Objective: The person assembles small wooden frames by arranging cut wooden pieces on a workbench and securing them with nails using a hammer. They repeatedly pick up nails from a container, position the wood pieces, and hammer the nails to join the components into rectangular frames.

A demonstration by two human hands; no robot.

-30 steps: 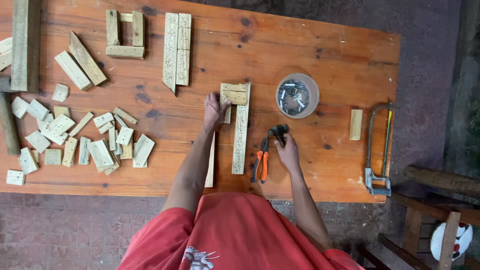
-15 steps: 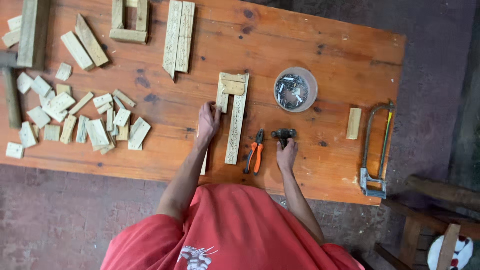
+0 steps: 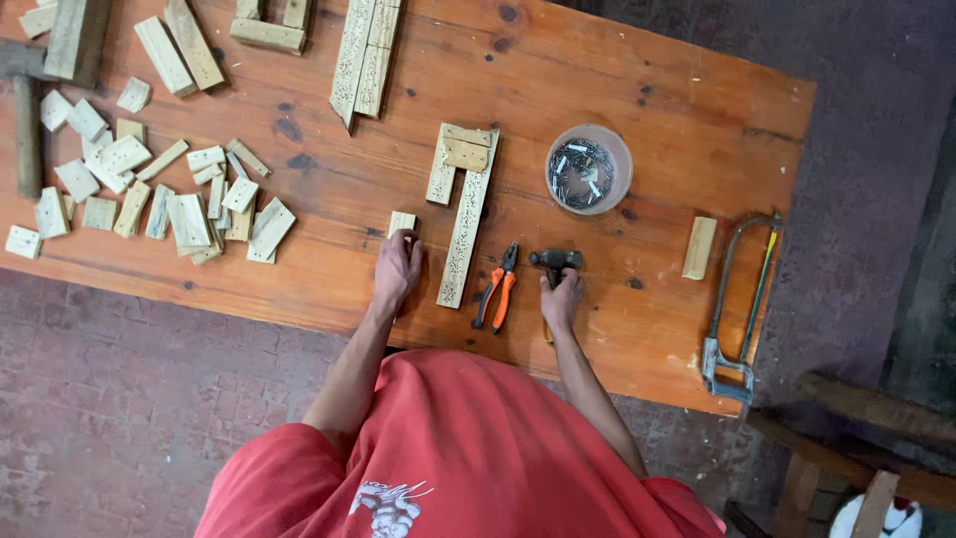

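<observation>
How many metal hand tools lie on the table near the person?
3. The hammer is under the right hand, the orange-handled pliers lie just left of it, and the hacksaw is at the table's right edge. Others may be out of view.

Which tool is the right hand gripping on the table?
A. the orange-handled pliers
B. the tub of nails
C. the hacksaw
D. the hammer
D: the right hand is closed around the hammer handle, with the pliers lying untouched just beside it.
</observation>
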